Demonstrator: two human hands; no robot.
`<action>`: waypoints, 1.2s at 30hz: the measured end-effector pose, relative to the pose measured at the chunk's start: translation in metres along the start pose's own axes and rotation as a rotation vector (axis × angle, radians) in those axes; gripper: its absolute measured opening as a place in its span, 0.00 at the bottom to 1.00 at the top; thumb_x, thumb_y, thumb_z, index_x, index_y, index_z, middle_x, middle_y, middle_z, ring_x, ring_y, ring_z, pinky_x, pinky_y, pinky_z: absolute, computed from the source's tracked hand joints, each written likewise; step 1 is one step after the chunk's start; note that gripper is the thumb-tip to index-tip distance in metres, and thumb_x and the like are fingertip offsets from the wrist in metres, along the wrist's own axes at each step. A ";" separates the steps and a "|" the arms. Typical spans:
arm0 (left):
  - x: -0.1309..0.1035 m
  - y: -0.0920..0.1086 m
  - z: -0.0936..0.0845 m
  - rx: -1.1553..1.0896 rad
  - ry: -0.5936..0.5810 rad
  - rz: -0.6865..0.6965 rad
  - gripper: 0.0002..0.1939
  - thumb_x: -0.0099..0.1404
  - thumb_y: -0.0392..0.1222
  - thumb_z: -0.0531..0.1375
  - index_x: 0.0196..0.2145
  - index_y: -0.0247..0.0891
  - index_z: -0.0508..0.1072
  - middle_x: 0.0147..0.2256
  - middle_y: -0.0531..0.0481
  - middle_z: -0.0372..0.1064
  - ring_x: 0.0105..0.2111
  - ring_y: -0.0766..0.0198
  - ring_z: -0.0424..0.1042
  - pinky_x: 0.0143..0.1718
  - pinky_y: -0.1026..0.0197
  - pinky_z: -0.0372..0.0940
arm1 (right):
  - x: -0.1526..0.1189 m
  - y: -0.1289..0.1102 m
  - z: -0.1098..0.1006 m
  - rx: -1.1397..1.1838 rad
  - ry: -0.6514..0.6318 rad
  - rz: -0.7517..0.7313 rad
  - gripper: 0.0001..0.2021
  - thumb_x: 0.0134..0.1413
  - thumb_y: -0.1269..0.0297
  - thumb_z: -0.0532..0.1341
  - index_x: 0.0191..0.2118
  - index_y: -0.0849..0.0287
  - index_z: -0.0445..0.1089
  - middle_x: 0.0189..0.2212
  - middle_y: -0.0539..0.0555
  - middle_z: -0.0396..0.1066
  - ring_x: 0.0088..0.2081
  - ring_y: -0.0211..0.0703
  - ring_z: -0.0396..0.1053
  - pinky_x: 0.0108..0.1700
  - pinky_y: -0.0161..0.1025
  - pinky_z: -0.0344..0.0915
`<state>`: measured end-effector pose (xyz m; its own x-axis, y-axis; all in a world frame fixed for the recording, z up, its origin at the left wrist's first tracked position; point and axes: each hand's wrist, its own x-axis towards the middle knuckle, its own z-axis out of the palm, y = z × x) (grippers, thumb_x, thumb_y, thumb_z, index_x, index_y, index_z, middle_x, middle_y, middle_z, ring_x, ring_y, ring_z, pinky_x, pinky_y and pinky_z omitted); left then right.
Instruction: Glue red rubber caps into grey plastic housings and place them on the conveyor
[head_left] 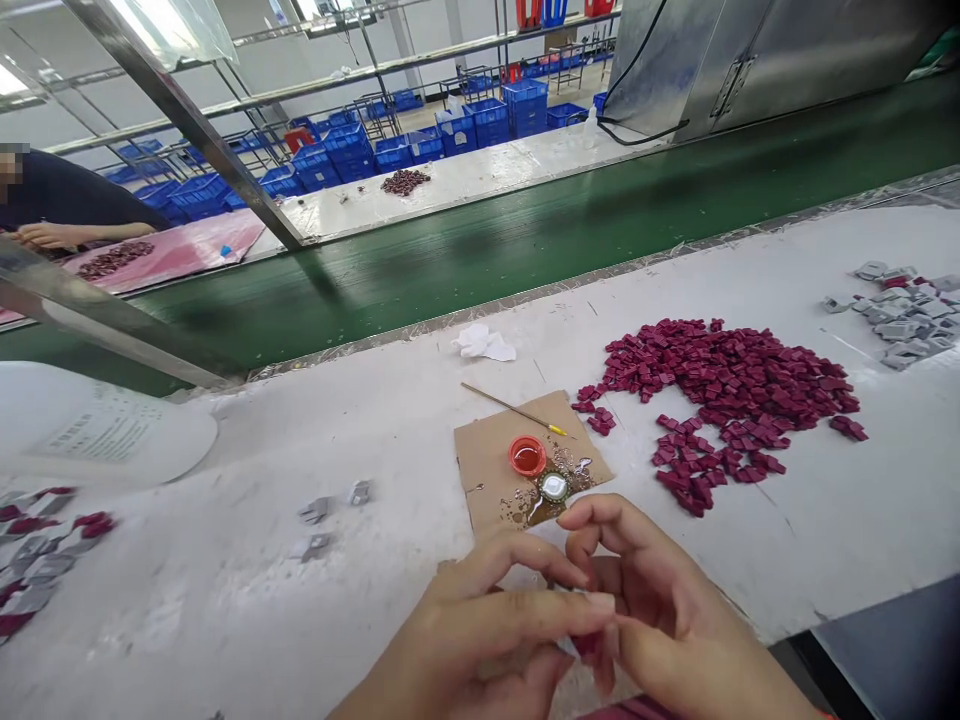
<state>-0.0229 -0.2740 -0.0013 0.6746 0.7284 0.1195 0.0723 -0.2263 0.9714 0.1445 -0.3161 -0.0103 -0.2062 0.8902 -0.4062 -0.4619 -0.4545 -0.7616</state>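
My left hand [487,625] and my right hand [660,610] meet at the bottom centre, fingers curled together around a small dark red piece [586,645], mostly hidden by the fingers. Something pale shows between the hands too. Just beyond them lies a brown cardboard sheet [480,450] with wet spots. On it are a red cap of reddish liquid [527,456], a bottle cap with clear liquid [554,487] and a thin stick with a yellow end [514,408].
A large pile of dark red pieces [735,375] lies right, grey pieces [911,315] farther right. At left are a white container [97,425], mixed pieces [45,555] and a few grey ones [315,510]. Beyond runs a green conveyor [450,255]; a person [75,200] works far left.
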 end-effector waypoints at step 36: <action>-0.017 -0.020 -0.005 -0.579 0.272 -0.334 0.16 0.53 0.40 0.70 0.40 0.56 0.79 0.40 0.53 0.72 0.30 0.72 0.71 0.31 0.73 0.67 | 0.014 -0.015 -0.022 -0.646 0.107 -0.343 0.16 0.58 0.59 0.58 0.51 0.51 0.61 0.39 0.53 0.69 0.37 0.40 0.72 0.38 0.38 0.70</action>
<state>-0.0390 -0.2786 -0.0214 0.4717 0.8513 -0.2296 -0.2087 0.3608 0.9090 0.1676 -0.2977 -0.0153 -0.0407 0.9926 -0.1140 0.1218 -0.1083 -0.9866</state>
